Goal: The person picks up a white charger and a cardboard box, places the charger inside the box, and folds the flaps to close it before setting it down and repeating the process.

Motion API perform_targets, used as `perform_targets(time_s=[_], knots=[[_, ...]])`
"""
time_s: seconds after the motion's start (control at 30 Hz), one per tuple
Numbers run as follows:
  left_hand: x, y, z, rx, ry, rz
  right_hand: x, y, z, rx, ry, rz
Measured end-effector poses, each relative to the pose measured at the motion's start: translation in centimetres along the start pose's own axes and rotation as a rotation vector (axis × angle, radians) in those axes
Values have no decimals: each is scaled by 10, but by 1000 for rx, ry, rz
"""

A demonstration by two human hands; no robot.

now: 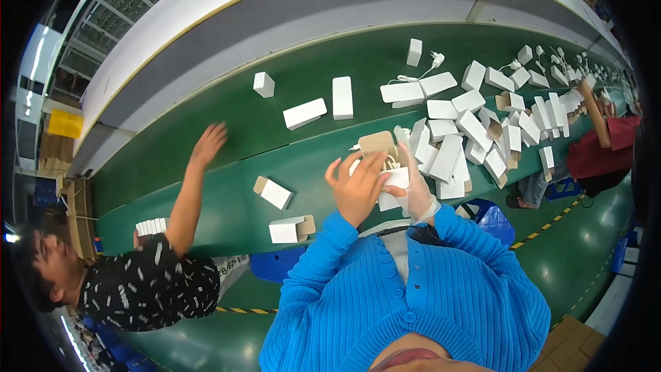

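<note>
Right grip (418, 196), gloved, was closed on the side of a white box (397, 178). Box sat between both grips, brown-lined flap (377, 142) up, white cable (392, 163) in its mouth. Left grip (359, 189), bare, had bent fingers over that mouth; couldn't tell if it pinched anything. Box pile (451, 155) lay right of the grips on the green surface (320, 155); a co-worker's arm (184, 200) reached over it, well left.

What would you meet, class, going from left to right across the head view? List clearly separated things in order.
Yellow rectangular object, co-worker's bare outstretched hand, short white cardboard box standing alone, wearer's bare left hand, wearer's right hand in a translucent glove, another co-worker's dark red top.
</note>
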State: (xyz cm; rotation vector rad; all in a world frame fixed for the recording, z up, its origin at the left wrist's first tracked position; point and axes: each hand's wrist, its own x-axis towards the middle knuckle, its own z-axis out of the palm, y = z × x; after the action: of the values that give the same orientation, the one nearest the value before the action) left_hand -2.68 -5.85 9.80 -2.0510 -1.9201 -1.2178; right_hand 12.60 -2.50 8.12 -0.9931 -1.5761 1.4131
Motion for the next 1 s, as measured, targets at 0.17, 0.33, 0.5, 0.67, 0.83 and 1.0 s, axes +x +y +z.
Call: perform_targets(time_s=[0.17,0.33,0.5,0.67,0.83,1.0], knots=[[10,-5,-2,-82,-148,115,-3,-7,3,-171,-68,-13],[5,-11,-3,-285,-248,62,-7,-8,4,-177,-72,30],[-2,-6,-8,-203,-79,131,-10,2,5,-7,-44,4],[-6,7,-11,-441,203,-410,-9,-4,5,9,24,-45],[-15,-6,1,-1217,-237,-526,3,-9,6,-173,-65,-73],[-19,-20,1,-1083,-413,-501,9,-15,7,-151,-92,-64]])
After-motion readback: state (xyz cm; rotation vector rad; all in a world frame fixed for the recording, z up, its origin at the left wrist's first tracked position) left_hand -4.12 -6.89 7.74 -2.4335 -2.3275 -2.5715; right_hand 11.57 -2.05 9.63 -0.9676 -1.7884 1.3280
